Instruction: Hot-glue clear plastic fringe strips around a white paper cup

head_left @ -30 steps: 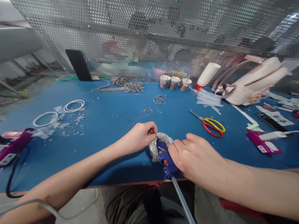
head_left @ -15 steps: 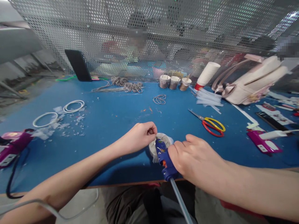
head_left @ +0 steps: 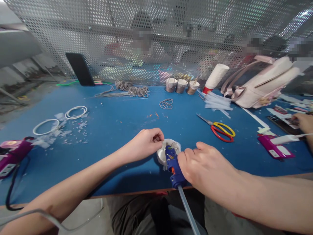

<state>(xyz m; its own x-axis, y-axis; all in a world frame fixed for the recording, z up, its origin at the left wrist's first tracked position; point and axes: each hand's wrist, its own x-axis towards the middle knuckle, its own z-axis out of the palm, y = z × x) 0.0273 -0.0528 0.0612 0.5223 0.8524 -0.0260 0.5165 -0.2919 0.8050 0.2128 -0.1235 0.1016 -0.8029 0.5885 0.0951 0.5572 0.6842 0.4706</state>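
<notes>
A small white ring wrapped in translucent material [head_left: 163, 154] lies near the front edge of the blue table [head_left: 117, 124]. My left hand [head_left: 146, 143] is closed, pinching the ring's left rim. My right hand [head_left: 206, 168] is wrapped round a blue glue gun [head_left: 173, 164], whose nozzle points down into the ring. A clear glue stick [head_left: 188, 210] sticks out of the gun's back toward me.
Red-and-yellow scissors [head_left: 221, 130] lie to the right. White rings [head_left: 61, 118] and scraps lie at left, a magenta glue gun [head_left: 12, 153] at far left, another [head_left: 275, 148] at right. Paper cups [head_left: 181, 86], cord coils [head_left: 132, 89], a pink bag [head_left: 264, 85] and a mesh screen stand behind. Another person's hand [head_left: 304, 122] shows far right.
The glue gun has shifted slightly right over the ring. Another person's hand has come into view at the far right. My left hand keeps its pinch.
</notes>
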